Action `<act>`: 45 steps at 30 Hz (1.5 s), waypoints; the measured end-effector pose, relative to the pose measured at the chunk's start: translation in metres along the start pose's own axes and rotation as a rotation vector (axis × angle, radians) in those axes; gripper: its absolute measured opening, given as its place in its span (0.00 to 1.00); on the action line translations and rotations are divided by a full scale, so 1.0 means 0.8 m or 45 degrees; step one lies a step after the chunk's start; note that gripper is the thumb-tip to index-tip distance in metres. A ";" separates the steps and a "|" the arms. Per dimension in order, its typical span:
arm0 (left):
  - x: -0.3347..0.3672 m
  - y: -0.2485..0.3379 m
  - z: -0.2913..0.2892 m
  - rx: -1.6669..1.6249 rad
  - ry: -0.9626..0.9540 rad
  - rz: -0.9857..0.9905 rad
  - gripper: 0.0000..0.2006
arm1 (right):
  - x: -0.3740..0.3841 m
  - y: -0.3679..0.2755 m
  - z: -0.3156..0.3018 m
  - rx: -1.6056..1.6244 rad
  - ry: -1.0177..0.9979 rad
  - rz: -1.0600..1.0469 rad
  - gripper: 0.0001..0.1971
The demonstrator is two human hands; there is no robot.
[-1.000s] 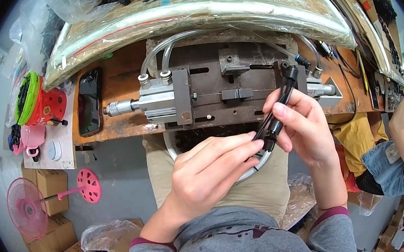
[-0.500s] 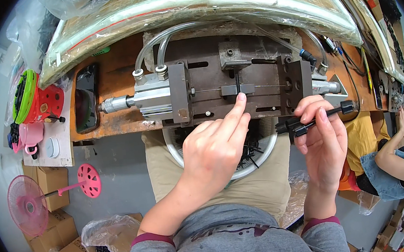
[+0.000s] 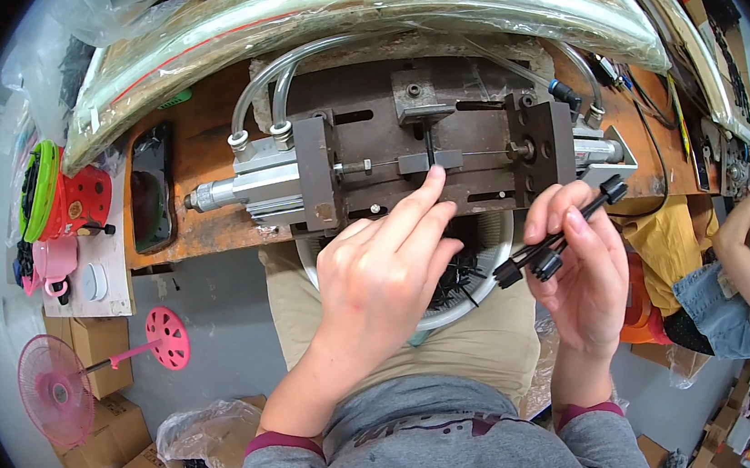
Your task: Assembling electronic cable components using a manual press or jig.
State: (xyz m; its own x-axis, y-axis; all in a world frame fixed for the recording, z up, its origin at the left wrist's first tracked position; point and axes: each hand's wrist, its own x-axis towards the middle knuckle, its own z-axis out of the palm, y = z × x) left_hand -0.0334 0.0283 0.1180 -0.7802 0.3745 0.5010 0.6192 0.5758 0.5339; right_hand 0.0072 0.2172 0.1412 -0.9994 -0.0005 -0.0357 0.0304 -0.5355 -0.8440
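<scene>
Head view: left hand open, forefinger steadying a black pin in the press fixture, while right hand pinches spare black rods ready alongside.

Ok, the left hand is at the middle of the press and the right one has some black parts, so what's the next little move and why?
Probably draw the left hand back from the press fixture. Its index fingertip rests on the small black part standing upright in the centre slot, so that piece looks seated, while the right hand holds two more black rod-shaped parts off to the side, clear of the fixture.
</scene>
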 end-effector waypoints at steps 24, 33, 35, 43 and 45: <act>-0.014 -0.003 0.003 0.155 0.013 0.082 0.13 | -0.004 0.013 0.003 -0.769 0.155 -0.543 0.10; 0.000 0.002 0.003 0.326 -0.023 0.090 0.13 | -0.018 0.021 -0.001 -1.471 0.321 -0.688 0.14; -0.001 0.002 0.001 0.325 -0.034 0.078 0.13 | -0.020 0.024 -0.001 -1.498 0.357 -0.739 0.13; 0.000 0.004 -0.004 0.043 -0.037 0.006 0.17 | -0.019 0.034 0.000 -1.824 0.313 -1.020 0.16; -0.005 0.012 -0.010 -0.351 -0.064 -0.051 0.21 | -0.019 0.034 0.001 -1.990 0.294 -1.094 0.20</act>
State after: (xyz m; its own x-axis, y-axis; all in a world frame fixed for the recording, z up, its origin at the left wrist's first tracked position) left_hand -0.0237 0.0268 0.1269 -0.8037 0.3950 0.4450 0.5832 0.3743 0.7210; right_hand 0.0230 0.2022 0.1191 -0.7252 -0.0021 0.6886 -0.3176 0.8883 -0.3318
